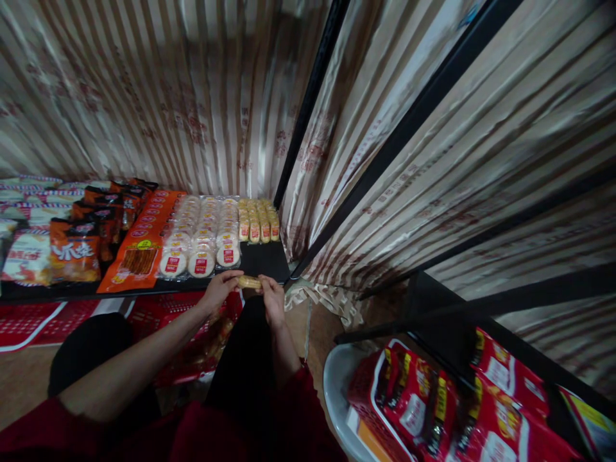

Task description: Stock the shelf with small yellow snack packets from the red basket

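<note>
Between my two hands is a small yellowish wrapped snack (249,282), held lengthwise in front of the black shelf (262,260). My left hand (225,287) pinches its left end, and my right hand (272,299) grips the right end. Just beyond, rows of small yellow packaged snacks (260,221) stand at the shelf's right end. Left of these are rows of round white cakes in clear wrap with red labels (201,263). The fine print on the held piece is too small to read.
An orange snack sheet (139,247) and orange bags (74,250) lie farther left. Under the shelf sit red baskets (158,314). Black frame poles (385,154) slant across the curtain (216,96). At lower right are a white tub (337,385) and red snack bags (414,391).
</note>
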### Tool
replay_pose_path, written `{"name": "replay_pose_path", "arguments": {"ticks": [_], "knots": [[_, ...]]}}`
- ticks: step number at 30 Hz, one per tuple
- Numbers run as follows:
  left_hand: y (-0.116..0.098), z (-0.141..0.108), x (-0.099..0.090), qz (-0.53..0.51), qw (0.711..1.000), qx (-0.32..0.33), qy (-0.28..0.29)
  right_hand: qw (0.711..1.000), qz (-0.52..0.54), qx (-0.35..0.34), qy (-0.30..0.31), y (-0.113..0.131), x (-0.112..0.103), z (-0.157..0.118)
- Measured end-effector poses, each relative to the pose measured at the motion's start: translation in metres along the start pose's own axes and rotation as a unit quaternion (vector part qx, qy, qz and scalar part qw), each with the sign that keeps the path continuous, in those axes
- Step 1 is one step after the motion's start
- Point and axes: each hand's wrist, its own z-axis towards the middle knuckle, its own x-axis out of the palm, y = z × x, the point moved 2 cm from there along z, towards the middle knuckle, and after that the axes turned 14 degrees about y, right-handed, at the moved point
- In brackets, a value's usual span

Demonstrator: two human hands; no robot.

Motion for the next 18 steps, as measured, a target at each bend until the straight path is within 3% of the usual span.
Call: {"name": "replay_pose_path", "arguments": {"ticks": [7, 18], "knots": [[-0.006, -0.012, -0.009, -0.041, 0.998, -0.009, -0.057, 0.998, -0.010, 0.024, 0.058, 0.000, 0.015, -0.010], [-0.013, -0.028, -0.026, -0.147, 0.980, -0.001, -0.132, 0.995, -0.014, 0.055, 0.081, 0.006, 0.038, -0.025]]}}
